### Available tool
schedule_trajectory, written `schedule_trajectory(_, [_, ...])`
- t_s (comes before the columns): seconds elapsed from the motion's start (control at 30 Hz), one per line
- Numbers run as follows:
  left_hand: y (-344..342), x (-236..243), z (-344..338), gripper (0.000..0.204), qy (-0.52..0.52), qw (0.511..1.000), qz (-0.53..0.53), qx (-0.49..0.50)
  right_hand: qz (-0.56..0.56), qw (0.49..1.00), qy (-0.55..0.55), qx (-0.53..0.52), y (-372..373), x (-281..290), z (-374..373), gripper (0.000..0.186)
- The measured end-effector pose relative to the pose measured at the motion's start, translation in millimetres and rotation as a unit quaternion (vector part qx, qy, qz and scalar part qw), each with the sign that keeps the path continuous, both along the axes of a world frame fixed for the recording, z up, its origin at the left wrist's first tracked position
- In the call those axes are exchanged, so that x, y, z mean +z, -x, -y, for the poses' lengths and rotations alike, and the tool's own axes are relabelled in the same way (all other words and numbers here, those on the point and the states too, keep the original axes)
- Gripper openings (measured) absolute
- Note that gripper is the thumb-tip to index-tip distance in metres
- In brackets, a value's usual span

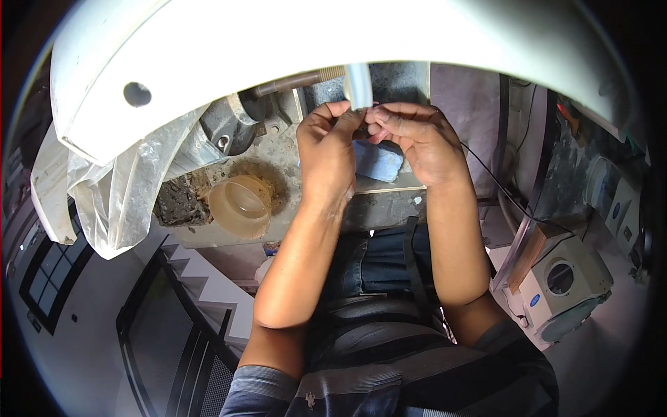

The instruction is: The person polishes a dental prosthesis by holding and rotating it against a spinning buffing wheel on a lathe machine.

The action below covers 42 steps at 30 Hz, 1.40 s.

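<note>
My left hand (pixel 329 144) and my right hand (pixel 425 144) meet in front of a narrow pale blue-and-white wheel (pixel 358 87). The wheel is slightly blurred and sits at the end of a brown shaft (pixel 285 84). Fingers and thumb of each hand are pinched together close to the wheel's lower edge. Whatever lies between the fingertips is too small or too hidden to name. Under the hands, a folded light-blue cloth (pixel 379 162) rests on the bench edge.
A large white hood (pixel 333 35) arches overhead, with clear plastic sheeting (pixel 114 198) hanging at its left. On the bench, a translucent bowl (pixel 236 217) stands beside dark clumpy matter (pixel 179 203). A black cable (pixel 497 183) runs right, toward a beige box-shaped machine (pixel 566 299).
</note>
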<state>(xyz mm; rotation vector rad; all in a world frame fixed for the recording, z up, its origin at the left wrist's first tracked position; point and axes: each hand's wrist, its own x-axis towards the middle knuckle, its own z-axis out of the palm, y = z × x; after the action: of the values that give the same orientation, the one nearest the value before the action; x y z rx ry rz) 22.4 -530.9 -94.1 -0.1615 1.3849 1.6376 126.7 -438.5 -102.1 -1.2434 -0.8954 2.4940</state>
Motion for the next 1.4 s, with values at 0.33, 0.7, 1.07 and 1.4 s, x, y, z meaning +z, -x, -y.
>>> schedule_trajectory(0.33, [-0.5, -8.6, 14.3, 0.013, -0.033, 0.999, -0.037, 0.006, 0.046, 0.945, -0.313, 0.087, 9.8, 6.8, 4.2, 0.014])
schedule_trajectory(0.7, [4.1, 2.0, 15.3, 0.011, -0.011, 0.999, -0.051, -0.006, 0.053, 0.916, -0.356, 0.175, 10.7, -2.5, -7.5, 0.016])
schedule_trajectory(1.07, [-7.7, 6.1, 3.9, 0.011, 0.013, 0.996, -0.090, 0.002, -0.003, 0.983, -0.178, 0.052, 2.2, -15.3, 0.3, 0.018])
schedule_trajectory(1.4, [-11.9, -2.9, 6.5, 0.011, -0.004, 0.999, -0.041, -0.030, 0.063, 0.906, -0.418, 0.019, -7.1, -0.6, 10.3, 0.017])
